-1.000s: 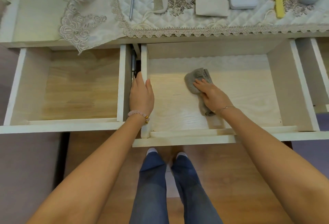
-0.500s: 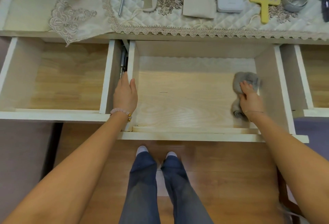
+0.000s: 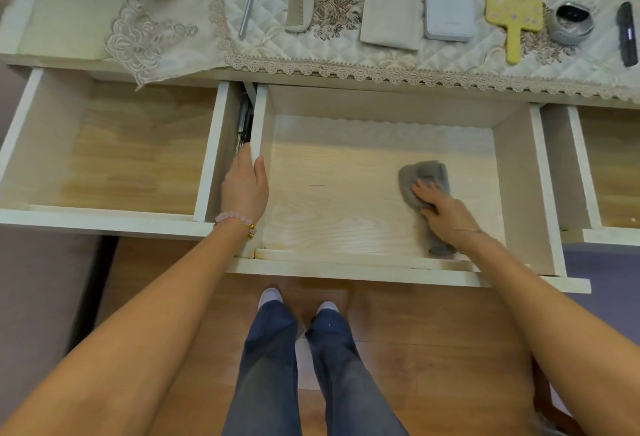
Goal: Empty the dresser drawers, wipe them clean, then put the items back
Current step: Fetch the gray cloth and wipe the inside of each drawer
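The left hand (image 3: 245, 190) closes its grip over the left wall of the open pale wood-grain middle drawer (image 3: 346, 221), thumb inside. Toward the drawer's right, the right hand (image 3: 446, 216) keeps a flat, open grip, fingers spread, pressing a crumpled grey fuzzy cloth (image 3: 426, 174) onto the smooth floor.

Soft warm light, faint shadow under my right hand (image 3: 446, 216) on the drawer floor (image 3: 339, 200), edges bowed by the wide lens, mild softness overall.

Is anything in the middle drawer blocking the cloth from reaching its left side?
Nothing visible. The right hand presses the gray cloth on the middle drawer's bare floor; the left hand only grips its left wall.
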Action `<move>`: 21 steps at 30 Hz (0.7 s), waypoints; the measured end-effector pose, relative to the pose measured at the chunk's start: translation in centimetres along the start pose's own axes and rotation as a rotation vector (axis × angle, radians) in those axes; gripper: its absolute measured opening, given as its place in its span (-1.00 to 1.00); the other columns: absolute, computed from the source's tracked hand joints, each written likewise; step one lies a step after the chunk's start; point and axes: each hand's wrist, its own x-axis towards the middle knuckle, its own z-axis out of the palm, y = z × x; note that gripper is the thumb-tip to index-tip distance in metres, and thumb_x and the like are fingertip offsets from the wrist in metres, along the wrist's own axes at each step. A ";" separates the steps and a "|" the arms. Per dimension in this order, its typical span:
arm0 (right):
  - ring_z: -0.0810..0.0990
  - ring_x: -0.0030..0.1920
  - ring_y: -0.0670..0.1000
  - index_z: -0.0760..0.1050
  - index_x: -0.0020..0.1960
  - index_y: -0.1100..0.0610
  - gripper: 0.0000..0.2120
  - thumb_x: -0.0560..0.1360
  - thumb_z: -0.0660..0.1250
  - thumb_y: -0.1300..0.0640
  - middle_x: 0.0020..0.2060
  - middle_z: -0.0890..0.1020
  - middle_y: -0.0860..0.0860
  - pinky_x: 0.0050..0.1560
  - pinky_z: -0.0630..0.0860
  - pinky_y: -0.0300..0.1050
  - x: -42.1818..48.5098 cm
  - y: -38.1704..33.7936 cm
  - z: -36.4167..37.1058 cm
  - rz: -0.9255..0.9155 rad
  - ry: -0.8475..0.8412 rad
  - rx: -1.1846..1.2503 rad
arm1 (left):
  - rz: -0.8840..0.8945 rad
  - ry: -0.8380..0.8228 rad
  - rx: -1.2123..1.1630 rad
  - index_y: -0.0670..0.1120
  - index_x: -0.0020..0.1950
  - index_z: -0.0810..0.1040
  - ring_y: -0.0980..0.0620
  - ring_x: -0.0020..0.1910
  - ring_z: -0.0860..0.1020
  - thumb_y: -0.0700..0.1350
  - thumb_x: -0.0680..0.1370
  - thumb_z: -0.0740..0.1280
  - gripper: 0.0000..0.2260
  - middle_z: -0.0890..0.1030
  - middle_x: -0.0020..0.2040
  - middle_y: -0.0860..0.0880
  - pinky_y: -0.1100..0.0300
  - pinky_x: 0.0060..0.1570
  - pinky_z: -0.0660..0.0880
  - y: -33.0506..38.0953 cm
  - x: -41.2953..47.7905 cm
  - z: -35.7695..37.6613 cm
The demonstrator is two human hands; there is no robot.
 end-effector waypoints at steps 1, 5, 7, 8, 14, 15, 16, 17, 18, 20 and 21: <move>0.10 0.49 0.06 0.23 0.45 0.13 -0.53 0.56 0.14 0.34 0.47 0.19 0.09 0.38 -0.02 -0.26 0.5 -1.4 0.8 -0.066 -0.019 -0.014 | 0.001 -0.001 -0.004 -0.15 0.30 0.32 -0.13 0.09 0.51 -0.06 0.65 0.03 -0.71 0.52 0.15 -0.15 -0.03 0.06 0.48 0.0 0.0 0.0; 0.15 0.49 0.09 0.28 0.42 0.14 -0.58 0.58 0.13 0.30 0.46 0.24 0.12 0.44 -0.03 -0.16 2.5 -8.0 5.0 -0.367 -0.112 -0.055 | 0.004 0.010 0.005 -0.16 0.29 0.33 -0.14 0.06 0.51 -0.07 0.65 0.03 -0.72 0.52 0.12 -0.16 -0.01 0.02 0.48 0.2 -0.1 -0.1; 0.13 0.49 0.07 0.29 0.42 0.14 -0.58 0.57 0.12 0.32 0.46 0.25 0.09 0.45 -0.10 -0.17 3.3 -11.2 7.2 -0.496 -0.183 -0.101 | 0.010 0.018 0.022 -0.17 0.30 0.33 -0.17 0.05 0.52 -0.08 0.64 0.03 -0.71 0.52 0.12 -0.17 -0.01 -0.01 0.48 0.3 -0.1 -0.2; 0.11 0.49 0.06 0.28 0.42 0.13 -0.55 0.56 0.13 0.34 0.46 0.24 0.08 0.44 -0.13 -0.19 3.7 -12.7 8.2 -0.547 -0.216 -0.133 | 0.012 0.021 0.030 -0.17 0.31 0.32 -0.17 0.04 0.52 -0.08 0.64 0.03 -0.71 0.52 0.12 -0.18 -0.01 -0.02 0.47 0.4 0.0 -0.3; 0.04 0.51 0.01 0.19 0.47 0.07 -0.45 0.53 0.13 0.39 0.49 0.18 0.04 0.45 -0.15 -0.18 4.2 -15.0 10.1 -0.656 -0.378 -0.240 | 0.017 0.016 0.025 -0.15 0.36 0.30 -0.13 0.13 0.49 -0.09 0.64 0.03 -0.68 0.49 0.23 -0.15 0.03 0.06 0.45 0.3 0.0 -0.3; 0.05 0.51 0.01 0.21 0.46 0.06 -0.46 0.53 0.13 0.39 0.49 0.18 0.03 0.44 -0.16 -0.19 4.1 -14.7 10.1 -0.661 -0.410 -0.239 | 0.019 0.018 0.022 -0.15 0.36 0.30 -0.13 0.14 0.49 -0.08 0.64 0.03 -0.68 0.49 0.24 -0.15 0.03 0.06 0.45 0.2 0.0 -0.3; 0.06 0.51 0.01 0.23 0.45 0.06 -0.47 0.53 0.14 0.39 0.48 0.20 0.02 0.45 -0.15 -0.18 4.0 -14.3 10.1 -0.660 -0.444 -0.219 | 0.023 0.019 0.022 -0.15 0.36 0.30 -0.13 0.13 0.49 -0.08 0.64 0.03 -0.68 0.49 0.23 -0.15 0.03 0.05 0.46 0.2 0.0 -0.2; 0.08 0.50 0.02 0.27 0.43 0.08 -0.50 0.54 0.15 0.38 0.47 0.23 0.03 0.46 -0.14 -0.15 3.9 -14.1 10.1 -0.652 -0.484 -0.188 | 0.024 0.020 0.024 -0.15 0.35 0.30 -0.13 0.11 0.50 -0.08 0.64 0.03 -0.68 0.50 0.21 -0.15 0.02 0.04 0.46 0.2 -0.1 -0.2; 0.10 0.50 0.03 0.31 0.41 0.10 -0.53 0.54 0.16 0.37 0.46 0.26 0.04 0.47 -0.13 -0.11 3.7 -13.9 10.1 -0.649 -0.520 -0.152 | 0.021 0.020 0.027 -0.16 0.35 0.30 -0.14 0.10 0.51 -0.07 0.64 0.03 -0.68 0.51 0.20 -0.15 0.02 0.03 0.47 0.1 -0.1 -0.2; 0.15 0.49 0.05 0.37 0.36 0.16 -0.58 0.53 0.20 0.38 0.42 0.34 0.07 0.50 -0.11 -0.04 3.4 -13.2 10.1 -0.646 -0.572 -0.069 | 0.010 0.017 0.031 -0.15 0.35 0.30 -0.13 0.08 0.51 -0.06 0.64 0.02 -0.68 0.51 0.18 -0.15 0.02 0.02 0.48 0.1 -0.1 -0.2; 0.18 0.48 0.07 0.39 0.34 0.19 -0.60 0.52 0.21 0.39 0.39 0.37 0.09 0.51 -0.09 0.01 3.3 -12.6 9.9 -0.635 -0.580 -0.031 | 0.007 0.015 0.031 -0.15 0.36 0.29 -0.13 0.09 0.51 -0.06 0.65 0.02 -0.67 0.51 0.19 -0.15 0.02 0.02 0.48 0.1 -0.1 -0.2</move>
